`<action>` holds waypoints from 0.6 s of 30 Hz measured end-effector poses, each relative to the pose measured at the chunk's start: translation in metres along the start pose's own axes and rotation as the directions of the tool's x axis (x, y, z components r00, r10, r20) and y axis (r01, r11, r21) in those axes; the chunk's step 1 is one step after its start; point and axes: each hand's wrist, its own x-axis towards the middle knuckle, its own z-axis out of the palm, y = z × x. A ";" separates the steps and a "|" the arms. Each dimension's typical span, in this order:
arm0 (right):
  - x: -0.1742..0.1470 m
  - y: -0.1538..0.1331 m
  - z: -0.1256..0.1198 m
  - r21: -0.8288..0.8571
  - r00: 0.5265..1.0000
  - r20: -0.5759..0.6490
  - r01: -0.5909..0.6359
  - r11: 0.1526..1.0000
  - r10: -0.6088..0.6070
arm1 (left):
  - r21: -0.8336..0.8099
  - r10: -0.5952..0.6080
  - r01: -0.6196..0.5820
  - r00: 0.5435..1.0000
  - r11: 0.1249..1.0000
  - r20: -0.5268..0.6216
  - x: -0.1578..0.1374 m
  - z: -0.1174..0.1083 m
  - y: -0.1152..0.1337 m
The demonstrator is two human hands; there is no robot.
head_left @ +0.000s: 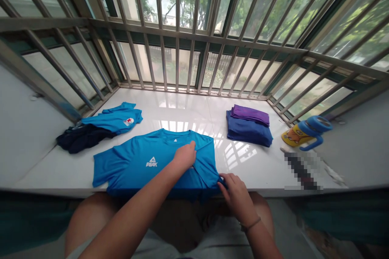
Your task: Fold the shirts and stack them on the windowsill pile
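Observation:
A blue T-shirt [133, 166] with a white PEAK logo lies front side up on the white ledge, its collar toward the window and its lower part hanging over the near edge. My left hand [185, 157] is closed on the shirt's fabric right of the logo, near the collar; the fingertips are partly hidden. My right hand [237, 194] pinches the shirt's right sleeve between thumb and fingers at the ledge's front edge. Folds run across the fabric between the two hands. The other sleeve lies spread out to the left.
A folded stack of purple cloth [251, 115] on navy cloth [249, 131] sits back right. Crumpled blue clothing [112, 119] and dark clothing [86, 137] lie left. A yellow and blue cup [296, 134] stands right, by a blurred-out item [302, 172]. Window bars [194, 64] enclose the ledge [182, 107].

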 end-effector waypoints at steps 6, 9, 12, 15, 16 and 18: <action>0.001 -0.009 0.007 -0.007 0.993 -0.115 0.027 1.000 -0.027 | 0.076 0.307 -0.300 0.945 0.951 -0.113 -0.031 0.011 -0.004; 0.003 -0.016 0.015 -0.021 0.989 -0.114 0.097 0.995 -0.099 | 0.094 0.376 -0.369 0.925 0.925 -0.062 -0.056 0.026 -0.019; 0.005 -0.021 0.023 -0.019 0.987 -0.081 0.138 0.990 -0.139 | 0.074 0.327 -0.319 0.934 0.945 -0.142 -0.084 0.028 -0.053; 0.008 -0.023 0.029 0.005 0.989 -0.093 0.117 0.993 -0.116 | 0.038 0.123 -0.117 0.922 0.992 -0.368 -0.117 0.006 -0.109; 0.009 -0.024 0.030 0.012 0.989 -0.105 0.108 0.994 -0.107 | 0.024 0.013 -0.002 0.889 1.000 -0.457 -0.129 -0.004 -0.130; 0.011 -0.025 0.032 0.019 0.987 -0.120 0.107 0.994 -0.104 | -0.007 -0.240 0.297 0.757 0.955 -0.608 -0.154 -0.026 -0.174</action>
